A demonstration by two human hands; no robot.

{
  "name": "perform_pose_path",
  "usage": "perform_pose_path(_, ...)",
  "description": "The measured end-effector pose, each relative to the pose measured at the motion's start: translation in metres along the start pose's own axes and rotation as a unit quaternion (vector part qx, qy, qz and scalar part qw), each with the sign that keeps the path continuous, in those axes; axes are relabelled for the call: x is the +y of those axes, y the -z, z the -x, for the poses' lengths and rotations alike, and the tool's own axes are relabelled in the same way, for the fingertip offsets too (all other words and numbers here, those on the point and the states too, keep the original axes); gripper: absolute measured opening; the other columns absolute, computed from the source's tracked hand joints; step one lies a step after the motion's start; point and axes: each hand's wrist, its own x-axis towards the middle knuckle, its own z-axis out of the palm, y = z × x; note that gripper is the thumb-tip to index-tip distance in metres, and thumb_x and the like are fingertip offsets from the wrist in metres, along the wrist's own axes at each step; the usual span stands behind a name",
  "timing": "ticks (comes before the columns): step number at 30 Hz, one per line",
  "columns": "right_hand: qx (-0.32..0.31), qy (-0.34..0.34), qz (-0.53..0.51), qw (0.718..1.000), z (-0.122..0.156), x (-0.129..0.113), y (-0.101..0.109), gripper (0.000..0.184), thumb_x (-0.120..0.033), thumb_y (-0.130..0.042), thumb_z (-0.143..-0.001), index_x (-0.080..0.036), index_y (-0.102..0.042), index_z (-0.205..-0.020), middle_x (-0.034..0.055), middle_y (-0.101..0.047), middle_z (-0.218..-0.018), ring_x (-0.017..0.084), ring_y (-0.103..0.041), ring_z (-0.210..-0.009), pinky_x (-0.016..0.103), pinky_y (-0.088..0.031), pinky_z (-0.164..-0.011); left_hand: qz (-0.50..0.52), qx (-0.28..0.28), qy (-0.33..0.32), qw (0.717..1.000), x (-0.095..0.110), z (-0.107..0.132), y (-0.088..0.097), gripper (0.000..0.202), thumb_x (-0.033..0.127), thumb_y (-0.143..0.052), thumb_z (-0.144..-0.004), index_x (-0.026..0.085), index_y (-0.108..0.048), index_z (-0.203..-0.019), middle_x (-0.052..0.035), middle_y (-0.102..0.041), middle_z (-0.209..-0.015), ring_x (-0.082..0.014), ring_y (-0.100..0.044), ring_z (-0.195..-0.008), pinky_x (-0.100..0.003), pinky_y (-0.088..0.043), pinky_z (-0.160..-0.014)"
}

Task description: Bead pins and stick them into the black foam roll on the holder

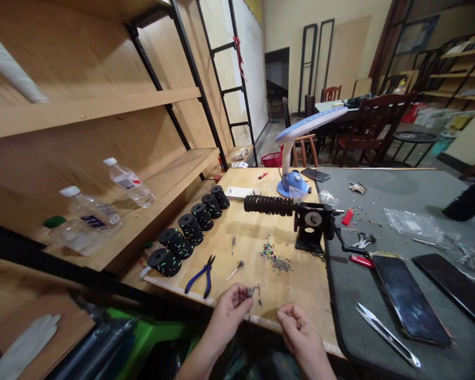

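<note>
My left hand (230,308) is low at the table's front edge, fingers pinched on a small grey metal piece (253,291). Just right of it, my right hand (296,327) has its fingers curled together; I cannot make out anything in them. Both hover over the wooden tabletop (253,248). A little pile of coloured beads (275,258) lies ahead of my hands. Blue-handled pliers (201,274) rest to the left of my left hand.
A black hand-crank winder (311,224) stands mid-table with a dark coil. Several black spools (192,229) line the left edge. A blue desk lamp (293,182), lighters, thread snips (386,332) and phones (409,303) lie on the grey mat. Bottles sit on the left shelf.
</note>
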Motion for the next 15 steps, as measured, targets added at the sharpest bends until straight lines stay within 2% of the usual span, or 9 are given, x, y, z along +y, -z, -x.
perform_pose_path(2,0.004,-0.001,0.007,1.000,0.000,0.000,-0.008,0.058,-0.071,-0.071,-0.053,-0.020,-0.046,-0.065,-0.0160,-0.023,-0.037,0.002,-0.016,-0.033,0.017,-0.009,-0.035,0.150,-0.034,0.096,0.983,0.002,0.014,-0.008,0.020,0.032,-0.068,-0.072,0.017,-0.054,-0.076,0.0035,-0.054,-0.063,-0.0081,-0.045,-0.051,-0.016,-0.024,-0.040)
perform_pose_path(5,0.003,-0.002,0.016,1.000,0.000,0.002,-0.017,0.059,-0.072,-0.071,-0.052,-0.020,-0.046,-0.064,-0.0162,-0.023,-0.037,0.002,-0.016,-0.032,0.017,-0.010,-0.035,0.233,-0.037,0.159,0.959,0.002,0.027,-0.018,0.027,0.033,-0.074,-0.065,0.016,-0.056,-0.074,0.0048,-0.051,-0.060,-0.0063,-0.039,-0.048,-0.016,-0.020,-0.039)
perform_pose_path(8,0.003,-0.001,0.028,1.000,0.001,0.004,-0.018,0.059,-0.073,-0.071,-0.051,-0.020,-0.047,-0.064,-0.0159,-0.025,-0.038,0.002,-0.017,-0.033,0.017,-0.011,-0.035,0.233,-0.031,0.158,0.959,0.001,0.032,-0.024,0.029,0.035,-0.076,-0.064,0.015,-0.057,-0.071,0.0045,-0.052,-0.059,-0.0056,-0.038,-0.047,-0.016,-0.024,-0.040)
perform_pose_path(15,0.009,0.020,0.087,0.996,0.005,0.003,-0.017,0.054,-0.069,-0.068,-0.059,-0.018,-0.053,-0.066,-0.0123,-0.035,-0.040,0.004,-0.024,-0.035,0.018,-0.016,-0.037,0.186,-0.044,0.097,0.977,0.002,0.037,-0.031,0.033,0.040,-0.074,-0.067,0.016,-0.052,-0.066,0.0050,-0.047,-0.059,-0.0083,-0.045,-0.050,-0.016,-0.035,-0.040)
